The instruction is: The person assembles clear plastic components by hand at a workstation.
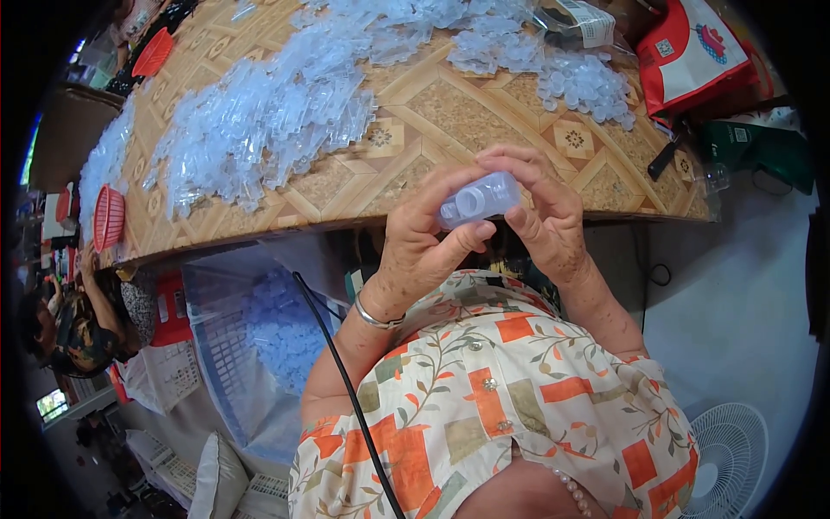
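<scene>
A small see-through plastic container [494, 192] with a round open neck sits between my hands, over the table's near edge. My left hand [422, 232] is closed round its left end, the thumb along the near side. My right hand [546, 208] grips its right end, fingers curled over the far side and thumb at the near side. Part of the container is hidden behind my fingers. Beyond my hands on the table [432, 117] lie a big heap of see-through plastic pieces [268, 121] and a smaller pile of round plastic pieces [588, 86].
A red and white bag [692, 56] and a dark-handled tool [664, 160] lie at the right. Red baskets [109, 216] stand at the left edge. Below is a lined blue crate [225, 355] of plastic pieces. Another person [82, 324] sits left; a fan [731, 458] stands lower right.
</scene>
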A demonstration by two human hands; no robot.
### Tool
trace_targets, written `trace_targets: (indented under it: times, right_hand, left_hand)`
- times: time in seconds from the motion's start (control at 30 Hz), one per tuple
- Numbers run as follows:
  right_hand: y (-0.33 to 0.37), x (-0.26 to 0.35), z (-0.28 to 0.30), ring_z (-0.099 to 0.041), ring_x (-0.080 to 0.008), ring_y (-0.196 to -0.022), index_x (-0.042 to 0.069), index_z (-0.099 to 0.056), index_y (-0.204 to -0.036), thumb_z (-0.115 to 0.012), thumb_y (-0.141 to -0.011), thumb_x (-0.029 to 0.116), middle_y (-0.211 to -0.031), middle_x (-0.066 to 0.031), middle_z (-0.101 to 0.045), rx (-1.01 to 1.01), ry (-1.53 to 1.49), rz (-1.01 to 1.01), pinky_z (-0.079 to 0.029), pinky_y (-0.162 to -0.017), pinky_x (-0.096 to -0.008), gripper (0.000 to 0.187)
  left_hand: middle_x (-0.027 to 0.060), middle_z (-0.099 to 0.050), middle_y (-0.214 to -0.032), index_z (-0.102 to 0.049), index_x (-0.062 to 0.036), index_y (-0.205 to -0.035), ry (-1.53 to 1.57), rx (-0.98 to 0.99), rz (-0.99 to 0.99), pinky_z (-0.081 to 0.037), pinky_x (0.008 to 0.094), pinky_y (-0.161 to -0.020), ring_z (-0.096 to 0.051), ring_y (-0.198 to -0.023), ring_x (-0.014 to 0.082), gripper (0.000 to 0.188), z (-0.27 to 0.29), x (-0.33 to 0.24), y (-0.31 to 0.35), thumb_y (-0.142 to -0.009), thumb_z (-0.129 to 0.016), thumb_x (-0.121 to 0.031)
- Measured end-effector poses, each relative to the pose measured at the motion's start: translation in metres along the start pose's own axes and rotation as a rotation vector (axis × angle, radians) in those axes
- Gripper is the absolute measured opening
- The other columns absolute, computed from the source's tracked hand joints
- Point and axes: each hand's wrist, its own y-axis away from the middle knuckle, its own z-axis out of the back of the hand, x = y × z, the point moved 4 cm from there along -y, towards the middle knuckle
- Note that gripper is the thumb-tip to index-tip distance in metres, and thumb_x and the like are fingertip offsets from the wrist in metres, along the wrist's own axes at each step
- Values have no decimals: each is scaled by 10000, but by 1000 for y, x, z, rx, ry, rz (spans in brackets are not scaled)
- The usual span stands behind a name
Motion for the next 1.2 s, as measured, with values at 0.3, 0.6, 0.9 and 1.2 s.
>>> trace_targets:
  times: [0.3,0.6,0.9,1.2]
  right_hand:
    - [7,13,-7,-599,-209,-1135,1,-667,-1209,-646,-997,338,-1211,-130,-640,-45,-171,-88,-481,-967,-344,399]
    - [11,-14,-6,-582,-179,-1178,-7,-602,-1309,-634,-994,429,-1302,-95,-598,-170,-612,-215,-449,-1018,-338,538]
    - [14,-24,-5,-573,-158,-1179,0,-618,-1313,-641,-1004,372,-1252,-86,-633,-73,-587,-296,-449,-1010,-300,485]
    - [5,-36,-4,-586,-115,-1053,-1,-596,-1353,-647,-1009,342,-1182,-58,-658,-66,-257,-303,-487,-939,-268,489]
  left_hand:
    - [140,-673,-898,-642,-15,-1133,-494,63,-348,-511,340,-629,-669,-697,274,346,-5,-23,-2,-852,-790,-153]
    - [140,-696,-1056,-617,18,-1274,-377,-3,-305,-559,280,-653,-693,-732,203,511,-4,-17,-8,-836,-816,-153]
    - [165,-688,-968,-638,12,-1202,-705,-19,-378,-521,347,-643,-657,-721,276,325,5,-35,-5,-904,-712,-95]
    - [151,-704,-1058,-571,35,-1322,-457,-640,-267,-574,285,-697,-693,-778,183,366,90,-28,56,-1068,-504,-219]
